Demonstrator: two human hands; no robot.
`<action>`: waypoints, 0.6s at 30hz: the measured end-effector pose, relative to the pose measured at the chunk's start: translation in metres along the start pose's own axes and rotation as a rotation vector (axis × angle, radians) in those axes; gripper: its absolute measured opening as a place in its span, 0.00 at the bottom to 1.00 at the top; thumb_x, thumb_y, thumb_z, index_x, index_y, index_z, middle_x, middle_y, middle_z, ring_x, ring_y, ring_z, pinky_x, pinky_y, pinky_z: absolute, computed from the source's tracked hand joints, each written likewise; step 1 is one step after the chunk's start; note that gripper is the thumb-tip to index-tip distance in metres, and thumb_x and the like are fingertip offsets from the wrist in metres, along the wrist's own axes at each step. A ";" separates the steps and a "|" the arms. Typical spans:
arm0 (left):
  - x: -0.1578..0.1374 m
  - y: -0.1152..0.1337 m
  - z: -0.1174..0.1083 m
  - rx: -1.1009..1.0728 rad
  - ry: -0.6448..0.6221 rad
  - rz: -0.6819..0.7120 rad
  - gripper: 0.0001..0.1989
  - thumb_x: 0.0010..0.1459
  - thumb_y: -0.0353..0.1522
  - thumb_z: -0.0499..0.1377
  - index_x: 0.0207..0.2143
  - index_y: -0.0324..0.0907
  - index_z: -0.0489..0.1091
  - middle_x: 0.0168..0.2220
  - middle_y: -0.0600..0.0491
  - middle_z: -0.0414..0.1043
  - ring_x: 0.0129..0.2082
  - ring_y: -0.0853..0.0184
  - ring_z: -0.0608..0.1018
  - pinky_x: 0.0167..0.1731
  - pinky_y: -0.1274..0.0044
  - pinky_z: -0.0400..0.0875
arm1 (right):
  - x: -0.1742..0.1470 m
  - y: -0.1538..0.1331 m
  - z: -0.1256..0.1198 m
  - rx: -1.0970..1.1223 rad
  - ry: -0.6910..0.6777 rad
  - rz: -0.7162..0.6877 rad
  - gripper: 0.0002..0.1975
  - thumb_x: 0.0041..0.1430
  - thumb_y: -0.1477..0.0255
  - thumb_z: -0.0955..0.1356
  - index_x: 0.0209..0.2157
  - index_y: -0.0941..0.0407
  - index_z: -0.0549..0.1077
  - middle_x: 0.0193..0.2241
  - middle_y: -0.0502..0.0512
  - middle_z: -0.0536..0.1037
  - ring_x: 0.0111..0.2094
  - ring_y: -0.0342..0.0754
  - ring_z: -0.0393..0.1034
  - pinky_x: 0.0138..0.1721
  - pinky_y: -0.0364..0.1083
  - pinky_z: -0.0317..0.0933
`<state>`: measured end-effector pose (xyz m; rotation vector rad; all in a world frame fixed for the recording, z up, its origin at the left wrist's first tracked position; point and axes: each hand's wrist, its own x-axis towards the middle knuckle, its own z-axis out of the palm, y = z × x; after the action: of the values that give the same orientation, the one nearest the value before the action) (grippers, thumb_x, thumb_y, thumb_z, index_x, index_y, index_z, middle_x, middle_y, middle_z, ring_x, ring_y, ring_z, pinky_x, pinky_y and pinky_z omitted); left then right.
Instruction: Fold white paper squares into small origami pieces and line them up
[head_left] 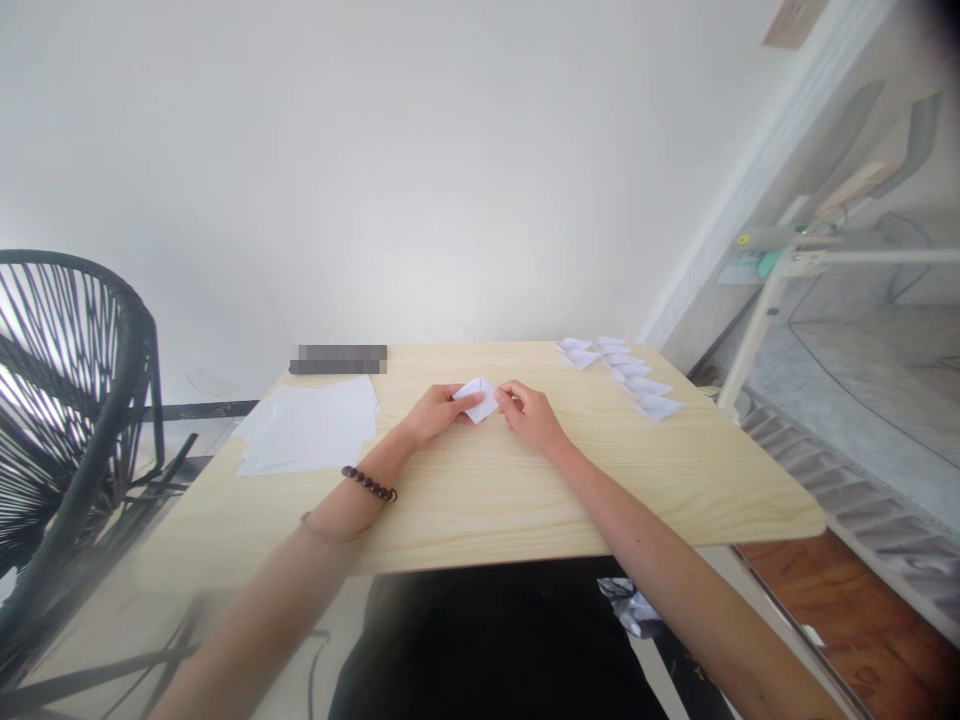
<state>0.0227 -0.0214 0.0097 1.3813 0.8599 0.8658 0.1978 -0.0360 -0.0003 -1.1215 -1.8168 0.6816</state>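
Note:
A small folded piece of white paper [482, 405], roughly diamond-shaped, is held above the middle of the wooden table. My left hand [439, 412] grips its left side, with the thumb lying on top. At the right corner, my right hand [525, 408] pinches the paper between thumb and fingers. Several folded white paper pieces [636, 385] stand in rows toward the back right of the table. Loose white sheets [311, 425] lie overlapping in a pile to the left of my hands.
The pale wooden table [465, 520] stands against a white wall. A dark, blurred-out object [337, 360] lies at its back left. A black woven chair [90, 400] is on the left. To the right is a white metal frame [761, 330].

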 end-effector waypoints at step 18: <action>-0.003 0.001 -0.003 -0.017 -0.034 -0.010 0.16 0.42 0.40 0.62 0.29 0.36 0.74 0.31 0.50 0.73 0.33 0.64 0.73 0.37 0.72 0.66 | -0.001 -0.002 0.000 -0.030 -0.035 -0.022 0.16 0.56 0.60 0.57 0.27 0.57 0.66 0.19 0.47 0.65 0.19 0.39 0.58 0.22 0.39 0.52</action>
<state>0.0191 -0.0228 0.0102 1.3721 0.8309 0.8385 0.1972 -0.0379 0.0008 -1.1140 -1.8715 0.6670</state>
